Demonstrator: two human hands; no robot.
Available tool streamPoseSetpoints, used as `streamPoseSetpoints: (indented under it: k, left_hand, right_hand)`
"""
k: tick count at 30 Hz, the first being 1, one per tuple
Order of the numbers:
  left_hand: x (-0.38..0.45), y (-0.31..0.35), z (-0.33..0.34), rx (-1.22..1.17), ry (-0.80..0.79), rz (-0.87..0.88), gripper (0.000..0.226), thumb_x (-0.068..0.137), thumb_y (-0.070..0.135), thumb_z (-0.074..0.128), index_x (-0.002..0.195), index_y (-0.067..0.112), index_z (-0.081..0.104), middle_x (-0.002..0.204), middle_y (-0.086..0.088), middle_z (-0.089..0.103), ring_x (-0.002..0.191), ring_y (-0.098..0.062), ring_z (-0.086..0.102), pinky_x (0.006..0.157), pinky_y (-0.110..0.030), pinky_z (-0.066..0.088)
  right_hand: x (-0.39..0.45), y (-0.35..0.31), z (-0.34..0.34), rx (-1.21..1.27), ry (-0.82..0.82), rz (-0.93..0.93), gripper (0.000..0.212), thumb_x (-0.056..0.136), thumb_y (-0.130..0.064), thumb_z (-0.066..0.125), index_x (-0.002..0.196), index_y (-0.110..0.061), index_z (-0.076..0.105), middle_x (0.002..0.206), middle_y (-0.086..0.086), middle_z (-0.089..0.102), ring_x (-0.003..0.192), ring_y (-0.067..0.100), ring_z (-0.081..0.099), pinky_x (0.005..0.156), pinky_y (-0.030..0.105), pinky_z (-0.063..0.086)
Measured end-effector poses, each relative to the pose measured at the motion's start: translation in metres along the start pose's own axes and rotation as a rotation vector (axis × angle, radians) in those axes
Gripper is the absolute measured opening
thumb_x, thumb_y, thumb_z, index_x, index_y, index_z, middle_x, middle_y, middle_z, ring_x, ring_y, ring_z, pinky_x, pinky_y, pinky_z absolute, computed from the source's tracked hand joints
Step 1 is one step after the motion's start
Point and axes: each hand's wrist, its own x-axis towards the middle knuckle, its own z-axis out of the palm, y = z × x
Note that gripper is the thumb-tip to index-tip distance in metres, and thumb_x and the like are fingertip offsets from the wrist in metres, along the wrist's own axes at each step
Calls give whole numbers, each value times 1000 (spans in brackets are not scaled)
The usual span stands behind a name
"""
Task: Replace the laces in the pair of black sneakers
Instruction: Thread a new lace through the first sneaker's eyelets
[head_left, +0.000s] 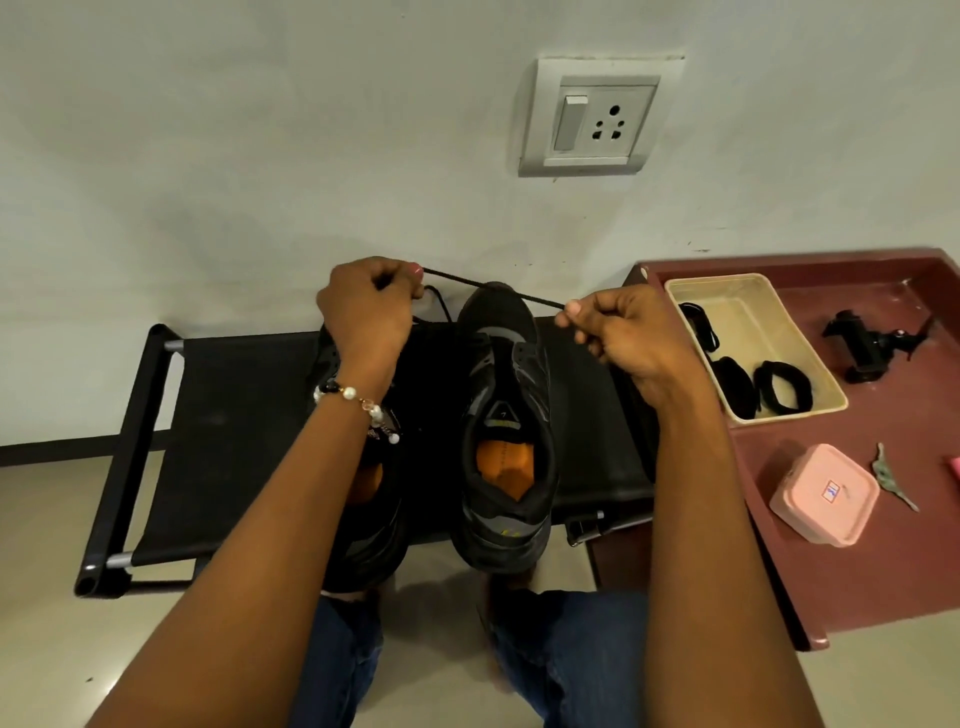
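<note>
both hands are raised over the far end of a black fabric rack (223, 415): the left hand (363, 312), with a bead bracelet (358, 402) on its wrist, has its fingers curled round one end of a black lace (493, 287), and the right hand (623, 338) pinches the other end between thumb and fingertips, so the lace runs taut between them just above the toe of the right sneaker. two black sneakers stand side by side on the rack, toes to the wall: the left sneaker (369, 530) is mostly hidden under the left forearm, the right sneaker (506, 441) shows an orange insole. to the right, on a dark red worktop (769, 582), a cream tray (753, 317) holds black laces (782, 389), with a small black device (867, 348) beyond it and a pink box (823, 493) nearer. a switch and socket plate (597, 117) sits on the wall above.
</note>
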Motion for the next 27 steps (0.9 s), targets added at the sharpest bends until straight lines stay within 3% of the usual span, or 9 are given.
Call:
streamPoseSetpoints:
  k: [3,7,9,13,15,18,21,23,27]
  left_hand:
    - [-4,-1,5,127,-164,77,7,88,21,69,85,19,75,83,4,73,81,-10,69,88,-29,54]
    - [-7,-5,16,590,-273,314,47,85,33,69,130,19,60,133,-4,55,125,-28,45,105,-35,37]
    - [-11,-2,21,536,-361,476,48,85,30,70,130,22,60,138,0,51,128,-27,38,105,-32,33]
    - [-27,6,29,275,-551,493,29,85,13,71,114,13,71,115,-2,69,108,-10,59,88,2,32]
    - [-29,7,28,171,-543,371,23,84,9,72,106,9,74,102,-3,73,92,-3,64,80,3,37]
    - [-26,6,26,178,-533,358,17,80,8,74,97,11,76,92,1,73,79,6,61,74,1,39]
    - [-26,3,27,186,-487,363,12,83,14,74,94,13,77,88,4,73,78,0,64,74,-4,45]
    - [-27,0,31,191,-421,336,8,84,17,73,90,13,77,83,4,73,77,-4,67,76,-13,51]
    - [-26,-8,37,329,-416,276,6,83,16,72,84,13,76,71,12,64,65,1,59,67,-4,44]
  right_hand:
    - [2,-1,5,-21,-11,-9,18,96,-15,60,85,-7,73,62,-1,60,48,-1,49,49,10,41]
    - [6,-2,14,-110,-74,-20,16,97,-9,56,92,-6,71,69,-1,63,56,4,54,52,10,43]
    - [7,-2,18,-159,-114,-32,16,97,-9,56,93,-6,70,71,0,65,58,6,57,53,11,43]
    - [6,-7,24,-147,-160,-42,12,93,-11,64,88,-4,72,71,7,70,58,15,64,51,12,44]
    - [4,-8,23,-88,-153,-30,12,91,-11,66,87,-2,72,70,10,70,56,16,64,48,12,43]
    - [2,-8,22,22,-144,7,20,89,-16,68,86,3,71,69,12,70,53,15,62,46,16,43]
    - [3,-6,23,85,-106,35,26,87,-20,71,88,5,70,71,13,69,55,16,61,51,20,45]
    - [3,-5,25,28,-78,95,26,83,-21,76,93,2,71,79,13,70,61,15,61,54,22,48]
    - [-3,0,30,-254,-228,302,46,71,-35,85,105,-13,62,98,6,67,82,16,64,59,29,54]
